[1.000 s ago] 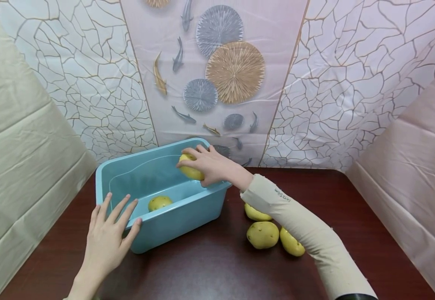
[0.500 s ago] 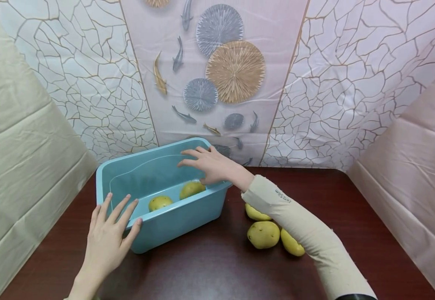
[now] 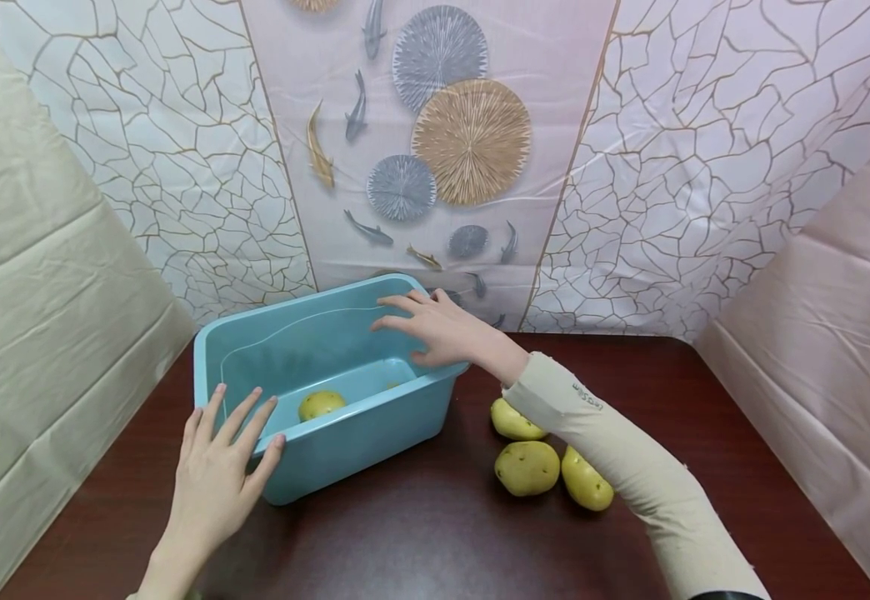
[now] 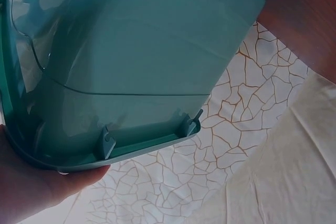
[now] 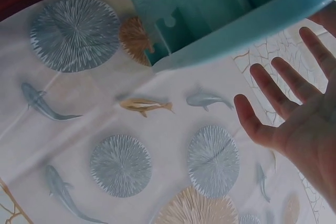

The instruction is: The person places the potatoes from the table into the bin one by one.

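A light blue plastic basin (image 3: 360, 450) stands at the left of the table. One yellow potato (image 3: 322, 405) lies on its floor; of a second potato (image 3: 393, 385), only a sliver shows above the near rim. My right hand (image 3: 442, 330) hovers over the basin's right end, fingers spread and holding nothing; the right wrist view shows the same bare hand (image 5: 310, 114) beside the rim. My left hand (image 3: 217, 475) rests at the near left corner, fingers spread over the rim, and its thumb (image 4: 84, 179) touches the rim in the left wrist view.
Right of the basin, three potatoes lie close together on the dark red table (image 3: 405, 533): a rear one (image 3: 516, 421), a front one (image 3: 527, 468) and a right one (image 3: 587, 482), near my right sleeve (image 3: 622, 450). A patterned cloth (image 3: 630, 208) hangs behind.
My right hand let go of a potato, which dropped into the basin and is now mostly hidden behind the near wall. The hand then shifted slightly right. My left hand stayed put.
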Demonstrator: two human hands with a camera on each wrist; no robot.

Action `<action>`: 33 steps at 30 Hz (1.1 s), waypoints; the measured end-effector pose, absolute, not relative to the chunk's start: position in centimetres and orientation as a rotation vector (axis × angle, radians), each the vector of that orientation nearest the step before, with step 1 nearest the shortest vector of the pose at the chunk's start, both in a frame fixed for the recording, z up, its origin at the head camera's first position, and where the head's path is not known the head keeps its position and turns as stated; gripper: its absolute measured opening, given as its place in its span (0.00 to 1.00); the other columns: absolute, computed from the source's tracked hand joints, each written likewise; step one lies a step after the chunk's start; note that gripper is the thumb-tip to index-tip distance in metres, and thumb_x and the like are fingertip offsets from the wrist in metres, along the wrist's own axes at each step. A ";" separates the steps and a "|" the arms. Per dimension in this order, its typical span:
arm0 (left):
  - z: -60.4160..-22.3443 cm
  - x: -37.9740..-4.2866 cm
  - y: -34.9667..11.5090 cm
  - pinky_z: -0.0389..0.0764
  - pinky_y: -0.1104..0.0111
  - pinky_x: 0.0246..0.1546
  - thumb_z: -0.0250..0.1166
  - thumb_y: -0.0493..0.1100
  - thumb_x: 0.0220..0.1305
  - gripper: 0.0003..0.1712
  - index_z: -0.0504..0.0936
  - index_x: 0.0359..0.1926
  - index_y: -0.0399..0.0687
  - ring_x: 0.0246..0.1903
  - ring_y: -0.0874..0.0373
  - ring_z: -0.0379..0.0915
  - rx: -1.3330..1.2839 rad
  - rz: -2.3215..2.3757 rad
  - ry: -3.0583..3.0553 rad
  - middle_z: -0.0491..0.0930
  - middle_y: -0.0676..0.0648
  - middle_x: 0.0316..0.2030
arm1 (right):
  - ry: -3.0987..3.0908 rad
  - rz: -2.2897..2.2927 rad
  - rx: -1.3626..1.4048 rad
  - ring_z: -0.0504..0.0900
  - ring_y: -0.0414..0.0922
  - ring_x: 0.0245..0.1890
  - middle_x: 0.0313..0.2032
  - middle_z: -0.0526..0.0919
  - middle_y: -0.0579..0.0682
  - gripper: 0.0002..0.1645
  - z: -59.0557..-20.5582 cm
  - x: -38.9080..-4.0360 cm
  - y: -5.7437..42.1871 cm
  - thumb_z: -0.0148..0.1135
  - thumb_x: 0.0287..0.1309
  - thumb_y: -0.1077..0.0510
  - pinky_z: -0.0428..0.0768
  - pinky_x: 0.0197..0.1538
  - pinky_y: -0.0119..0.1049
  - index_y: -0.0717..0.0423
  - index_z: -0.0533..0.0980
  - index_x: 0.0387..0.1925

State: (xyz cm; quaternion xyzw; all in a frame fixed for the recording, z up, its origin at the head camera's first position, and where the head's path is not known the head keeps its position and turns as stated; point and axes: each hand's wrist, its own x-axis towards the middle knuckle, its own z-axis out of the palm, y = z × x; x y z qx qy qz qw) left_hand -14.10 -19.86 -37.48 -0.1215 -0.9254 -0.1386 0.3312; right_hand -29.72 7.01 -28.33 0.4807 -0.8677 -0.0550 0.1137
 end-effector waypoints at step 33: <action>-37.4 -14.0 -19.9 0.50 0.44 0.60 0.54 0.55 0.60 0.25 0.73 0.55 0.48 0.66 0.42 0.45 -0.314 -0.368 -2.429 0.71 0.40 0.56 | -2.358 0.026 1.399 0.70 0.44 0.51 0.55 0.72 0.46 0.22 -28.6 -27.7 10.6 0.58 0.52 0.54 0.66 0.41 0.40 0.43 0.71 0.51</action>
